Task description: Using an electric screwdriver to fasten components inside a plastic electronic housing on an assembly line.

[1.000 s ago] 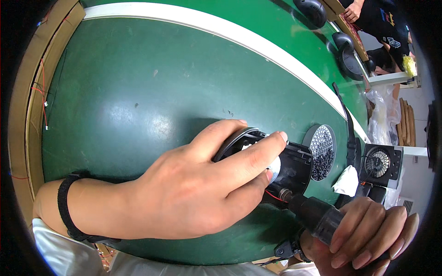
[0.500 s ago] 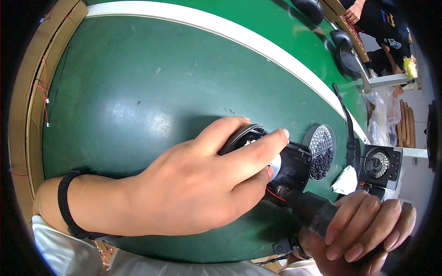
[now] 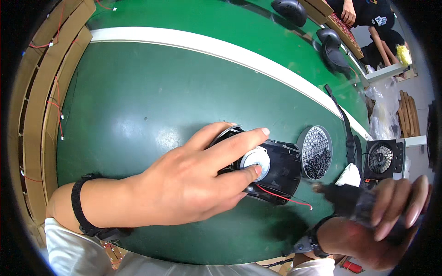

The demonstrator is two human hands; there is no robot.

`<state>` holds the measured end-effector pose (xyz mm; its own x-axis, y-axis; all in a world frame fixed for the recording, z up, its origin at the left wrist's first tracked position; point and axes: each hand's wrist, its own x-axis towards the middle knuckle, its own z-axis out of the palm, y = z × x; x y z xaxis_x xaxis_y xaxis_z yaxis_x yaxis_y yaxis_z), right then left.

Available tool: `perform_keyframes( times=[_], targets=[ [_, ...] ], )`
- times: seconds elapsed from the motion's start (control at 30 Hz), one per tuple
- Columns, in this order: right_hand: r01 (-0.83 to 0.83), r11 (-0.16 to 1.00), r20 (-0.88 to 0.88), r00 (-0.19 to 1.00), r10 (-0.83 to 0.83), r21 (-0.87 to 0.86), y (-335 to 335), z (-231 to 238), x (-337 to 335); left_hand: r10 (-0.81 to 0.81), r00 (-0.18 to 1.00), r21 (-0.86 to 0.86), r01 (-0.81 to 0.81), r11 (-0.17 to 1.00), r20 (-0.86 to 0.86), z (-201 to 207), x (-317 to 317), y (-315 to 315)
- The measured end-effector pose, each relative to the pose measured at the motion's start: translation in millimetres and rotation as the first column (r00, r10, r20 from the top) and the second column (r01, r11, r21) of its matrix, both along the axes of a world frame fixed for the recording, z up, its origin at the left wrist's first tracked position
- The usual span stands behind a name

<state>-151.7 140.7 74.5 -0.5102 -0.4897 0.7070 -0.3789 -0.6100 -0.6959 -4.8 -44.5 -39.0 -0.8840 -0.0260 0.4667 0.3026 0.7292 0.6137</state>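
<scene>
My left hand (image 3: 198,177) lies over a black curved plastic housing (image 3: 284,168), fingers curled round it and holding it on the table. Between its fingers shows a round silver part (image 3: 252,159), resembling a small speaker, set inside the housing. A thin red wire (image 3: 287,198) trails from the housing, ending in a small white plug. To the right, my right hand (image 3: 391,207) is wrapped around a black power screwdriver (image 3: 344,198). Its tip points left, apart from the housing; motion blurs hand and tool.
A round grey dish (image 3: 315,136) of small black screws stands right of the housing. Beyond are a white crumpled piece (image 3: 350,175), a black strap (image 3: 340,110) and a small fan (image 3: 381,158). Cardboard (image 3: 43,119) lines the left edge. Another person's hand (image 3: 348,13) is at far right.
My right hand has drawn the screwdriver away from the housing, to the right. The red wire and more of the round silver part now show. My left hand keeps its hold.
</scene>
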Motion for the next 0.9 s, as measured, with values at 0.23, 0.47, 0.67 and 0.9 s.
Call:
perform_keyframes(
  times=[0.23, 0.47, 0.67, 0.9],
  targets=[
    [0.195, 0.974, 0.081, 0.975, -0.205, 0.113, 29.4, -3.1, -69.4, -0.057, 0.998, -0.053, 0.058, 0.997, 0.029, 12.2, -2.6, -0.8],
    [0.35, 0.927, 0.035, 0.933, -0.358, 0.138, -7.7, -34.8, -81.7, -0.012, 0.996, -0.115, 0.022, 0.993, 0.086, 9.6, -0.2, -3.8],
    [0.394, 0.899, 0.033, 0.913, -0.407, 0.192, -6.6, -34.2, -89.7, 0.01, 0.997, -0.101, -0.002, 0.995, 0.08, 8.6, -2.4, -6.3],
    [0.407, 0.885, 0.053, 0.902, -0.428, 0.228, -6.4, -38.0, -90.2, 0.005, 0.998, -0.103, 0.001, 0.995, 0.062, 7.4, -2.1, -7.2]
  ],
)
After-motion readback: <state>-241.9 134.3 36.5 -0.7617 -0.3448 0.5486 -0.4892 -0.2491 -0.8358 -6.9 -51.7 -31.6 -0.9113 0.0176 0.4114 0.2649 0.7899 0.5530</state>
